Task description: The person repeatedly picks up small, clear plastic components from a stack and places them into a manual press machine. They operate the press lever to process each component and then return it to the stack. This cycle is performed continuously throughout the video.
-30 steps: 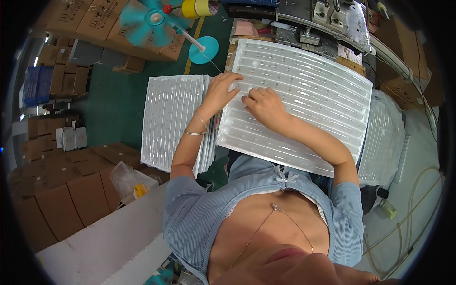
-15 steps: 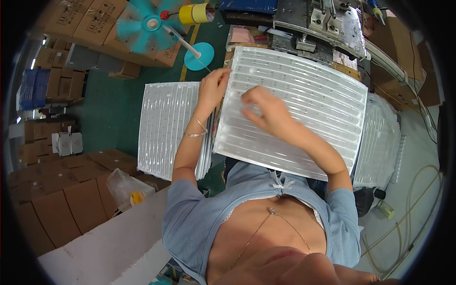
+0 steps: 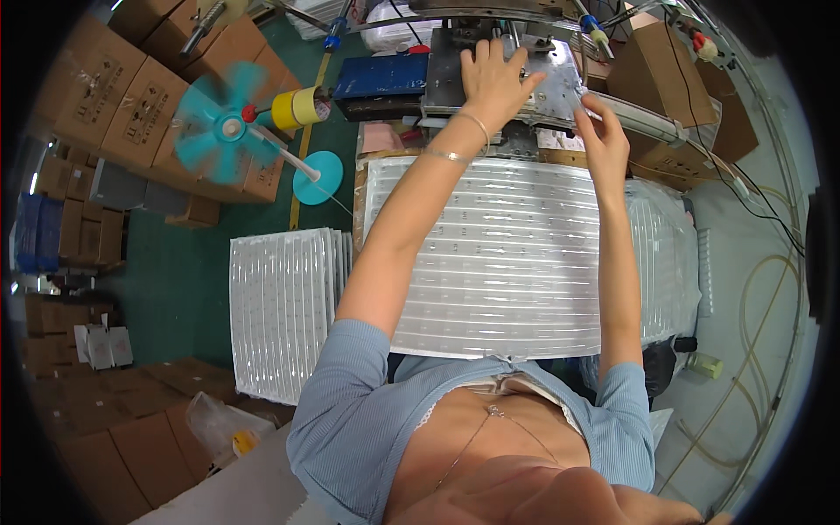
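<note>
My left hand [image 3: 497, 83] reaches over the metal machine plate [image 3: 444, 66] at the top middle. Its fingers are spread, and beside its thumb stands a small metal fixture. At the plate's right edge is my right hand [image 3: 605, 136], with thumb and fingertips drawn close together. Whatever lies between those fingertips is too small to make out. Under my forearms lies a wide, pale sheet of ribbed strips [image 3: 499, 254], shiny as if covered in clear film. A stack of similar ribbed sheets [image 3: 280, 306] stands to the left.
A turquoise fan [image 3: 232, 129] spins at the left, near yellow tape rolls [image 3: 297, 108]. A blue metal box [image 3: 382, 83] adjoins the machine. Cardboard boxes [image 3: 96, 83] line the left side. Film-wrapped sheets [image 3: 661, 262] and a loose hose [image 3: 752, 350] are on the right.
Both hands have left the ribbed sheet and moved up to the machine, the left rightward onto its plate, the right to its edge. The view has shifted, showing more of the machine.
</note>
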`<action>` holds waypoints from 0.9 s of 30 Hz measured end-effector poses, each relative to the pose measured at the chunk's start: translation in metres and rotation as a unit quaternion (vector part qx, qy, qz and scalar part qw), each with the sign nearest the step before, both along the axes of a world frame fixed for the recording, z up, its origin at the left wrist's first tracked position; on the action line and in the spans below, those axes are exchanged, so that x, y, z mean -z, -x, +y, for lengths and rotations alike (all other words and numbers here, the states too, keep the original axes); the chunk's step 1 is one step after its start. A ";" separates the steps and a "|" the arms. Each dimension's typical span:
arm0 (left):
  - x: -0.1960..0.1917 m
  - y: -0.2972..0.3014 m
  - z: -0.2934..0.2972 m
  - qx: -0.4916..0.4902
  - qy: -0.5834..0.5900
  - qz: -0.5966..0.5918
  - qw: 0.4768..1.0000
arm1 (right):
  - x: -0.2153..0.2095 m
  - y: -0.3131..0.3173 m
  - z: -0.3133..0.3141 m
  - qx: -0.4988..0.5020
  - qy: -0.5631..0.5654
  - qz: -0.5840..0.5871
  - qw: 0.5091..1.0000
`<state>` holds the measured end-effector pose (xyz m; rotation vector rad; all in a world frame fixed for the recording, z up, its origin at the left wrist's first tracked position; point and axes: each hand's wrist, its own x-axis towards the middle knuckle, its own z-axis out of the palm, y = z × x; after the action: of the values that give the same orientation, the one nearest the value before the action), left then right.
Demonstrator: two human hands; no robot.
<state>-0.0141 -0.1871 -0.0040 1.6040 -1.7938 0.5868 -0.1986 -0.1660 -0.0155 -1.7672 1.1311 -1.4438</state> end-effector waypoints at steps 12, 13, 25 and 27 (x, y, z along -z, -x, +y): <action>0.014 -0.077 0.135 0.010 -0.017 0.295 0.955 | -0.016 -0.091 -0.080 0.125 0.280 0.336 0.891; 0.020 -0.086 0.149 -0.005 -0.032 0.348 0.937 | -0.013 -0.086 -0.083 0.105 0.282 0.341 0.891; 0.059 -0.126 0.228 0.063 -0.027 0.844 0.532 | 0.058 -0.069 0.107 -0.134 0.192 0.313 0.921; 0.062 -0.128 0.229 0.081 -0.005 0.884 0.460 | 0.076 -0.082 0.136 -0.193 0.178 0.313 0.913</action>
<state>0.1136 0.0423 -0.0662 0.9235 -0.1672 -1.0149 -0.1169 -0.0296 -0.0913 -2.6550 0.7449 -0.8931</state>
